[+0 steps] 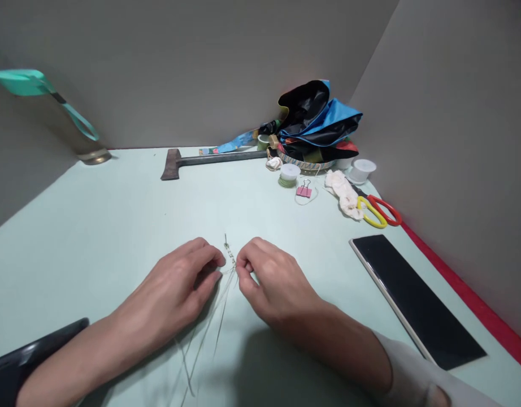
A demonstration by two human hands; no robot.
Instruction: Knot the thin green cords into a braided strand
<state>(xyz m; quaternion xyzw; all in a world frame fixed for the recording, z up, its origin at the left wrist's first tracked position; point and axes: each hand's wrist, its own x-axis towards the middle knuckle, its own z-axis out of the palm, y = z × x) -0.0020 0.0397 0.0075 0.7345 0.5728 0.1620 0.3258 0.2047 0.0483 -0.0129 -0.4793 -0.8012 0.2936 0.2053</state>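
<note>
A short knotted cord (230,254) lies on the pale tabletop between my two hands, with a small pin-like tip at its far end. From its near end several thin, pale green strands (209,322) trail toward me across the table. My left hand (182,277) is closed, and a strand runs from its thumb and fingertips to the knotted part. On the other side, my right hand (271,277) pinches beside the lower end of the knotting. The exact spot it grips is partly hidden by its fingers.
An axe (218,159) lies at the back, near a blue and black pouch (324,124). To the right are a thread spool (289,175), a pink binder clip (303,189), scissors (379,210), a white cloth (344,193) and a dark-screened phone (417,299). A lamp base (94,156) stands back left.
</note>
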